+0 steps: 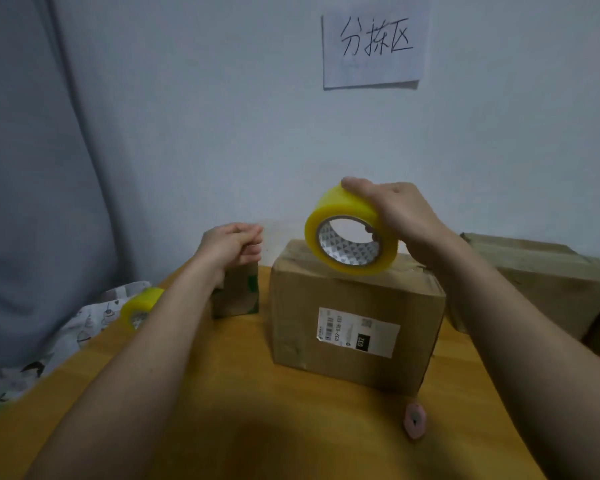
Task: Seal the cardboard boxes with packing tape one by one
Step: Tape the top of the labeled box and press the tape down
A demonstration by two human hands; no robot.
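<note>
A brown cardboard box (347, 299) with a white shipping label stands in the middle of the wooden table (222, 393). My right hand (399, 216) grips a yellow roll of packing tape (347, 233) just above the box's top, thumb over the roll's outer face and a fingertip inside the core. My left hand (232, 244) hovers to the left of the box with its fingers curled together; whether it pinches a tape end cannot be made out. A smaller box (236, 292) sits partly hidden behind my left wrist.
A larger cardboard box (541, 282) lies at the right, against the wall. A second yellow tape roll (139, 308) rests on patterned cloth off the table's left edge. A small pink object (414, 420) lies near the front. A paper sign (374, 46) hangs on the wall.
</note>
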